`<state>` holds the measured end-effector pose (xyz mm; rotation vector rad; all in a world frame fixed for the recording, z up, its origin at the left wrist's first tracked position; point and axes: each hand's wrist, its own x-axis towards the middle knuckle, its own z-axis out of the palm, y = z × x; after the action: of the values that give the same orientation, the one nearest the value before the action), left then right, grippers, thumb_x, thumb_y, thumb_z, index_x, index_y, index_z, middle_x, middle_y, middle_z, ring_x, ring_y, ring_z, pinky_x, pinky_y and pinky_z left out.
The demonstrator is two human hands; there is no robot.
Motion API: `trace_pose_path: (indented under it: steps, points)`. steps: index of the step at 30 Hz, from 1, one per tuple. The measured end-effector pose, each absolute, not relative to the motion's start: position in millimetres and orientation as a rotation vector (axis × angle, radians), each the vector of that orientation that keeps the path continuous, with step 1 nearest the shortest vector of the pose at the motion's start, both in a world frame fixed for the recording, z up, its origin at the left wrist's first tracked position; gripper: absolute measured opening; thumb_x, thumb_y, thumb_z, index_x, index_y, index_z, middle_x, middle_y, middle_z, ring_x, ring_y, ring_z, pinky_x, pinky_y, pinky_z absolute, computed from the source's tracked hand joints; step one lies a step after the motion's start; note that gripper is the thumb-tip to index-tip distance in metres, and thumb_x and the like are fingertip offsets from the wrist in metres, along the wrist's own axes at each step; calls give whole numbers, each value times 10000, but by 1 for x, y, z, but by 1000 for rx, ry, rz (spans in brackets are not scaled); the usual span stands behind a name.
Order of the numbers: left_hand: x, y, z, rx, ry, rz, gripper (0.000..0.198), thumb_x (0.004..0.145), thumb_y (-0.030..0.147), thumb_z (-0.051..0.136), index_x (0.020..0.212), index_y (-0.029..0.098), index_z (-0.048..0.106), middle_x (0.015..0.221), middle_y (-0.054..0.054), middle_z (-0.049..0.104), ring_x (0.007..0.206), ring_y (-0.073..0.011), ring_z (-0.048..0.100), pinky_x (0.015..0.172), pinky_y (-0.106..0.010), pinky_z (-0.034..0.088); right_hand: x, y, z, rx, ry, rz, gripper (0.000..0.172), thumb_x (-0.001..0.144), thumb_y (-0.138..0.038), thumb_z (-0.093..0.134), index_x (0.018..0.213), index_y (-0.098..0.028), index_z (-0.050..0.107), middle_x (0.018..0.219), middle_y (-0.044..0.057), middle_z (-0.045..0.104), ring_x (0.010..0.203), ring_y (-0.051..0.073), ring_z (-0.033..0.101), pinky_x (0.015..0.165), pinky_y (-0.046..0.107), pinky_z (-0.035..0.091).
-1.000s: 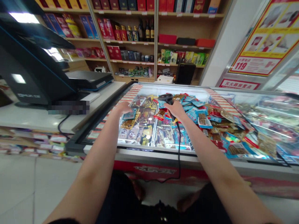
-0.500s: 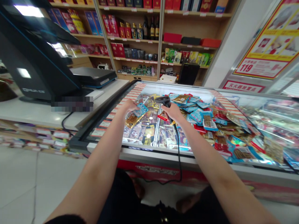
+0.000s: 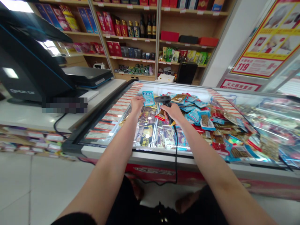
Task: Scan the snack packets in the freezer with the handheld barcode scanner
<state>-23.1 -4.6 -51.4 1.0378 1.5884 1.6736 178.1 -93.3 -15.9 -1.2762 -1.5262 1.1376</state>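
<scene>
Pinched in my left hand (image 3: 137, 104) is a small blue snack packet (image 3: 148, 98), raised above the glass top of a chest freezer (image 3: 103, 150). My right hand (image 3: 172, 112) is wrapped round the handle of a black barcode scanner (image 3: 163, 99), whose head points left toward the packet. Just under the scanner shows a red-edged packet (image 3: 160, 115); whether my right fingers touch it I cannot tell. The scanner's black cable (image 3: 176, 156) hangs over the freezer's front edge. Right of my right hand lies a heap of blue, red and brown snack packets (image 3: 194, 115).
On the left counter (image 3: 107, 93) stand a black point-of-sale machine (image 3: 30, 62) and a flat scale (image 3: 89, 75). Shelves (image 3: 131, 37) with boxes and bottles rise behind the freezer. A black panel (image 3: 186, 73) stands at its far edge. A fire-safety poster (image 3: 264, 47) hangs at right.
My left hand has moved right and slightly up, lifting the blue packet upright beside the scanner head. The right hand keeps its hold on the scanner. The whole view has shifted slightly.
</scene>
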Motion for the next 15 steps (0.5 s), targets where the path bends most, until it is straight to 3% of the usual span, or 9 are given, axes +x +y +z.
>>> trace_pose_path:
  steps: [15]
  points:
    - [-26, -5, -55, 921, 1481, 1701, 152, 594, 134, 653, 724, 181, 589, 652, 34, 593, 622, -121, 615, 687, -259, 527, 179, -98, -20, -1270, -1617, 1160, 391, 948, -233, 604, 574, -239, 489, 416, 13, 550, 317, 129, 476, 369, 231, 407]
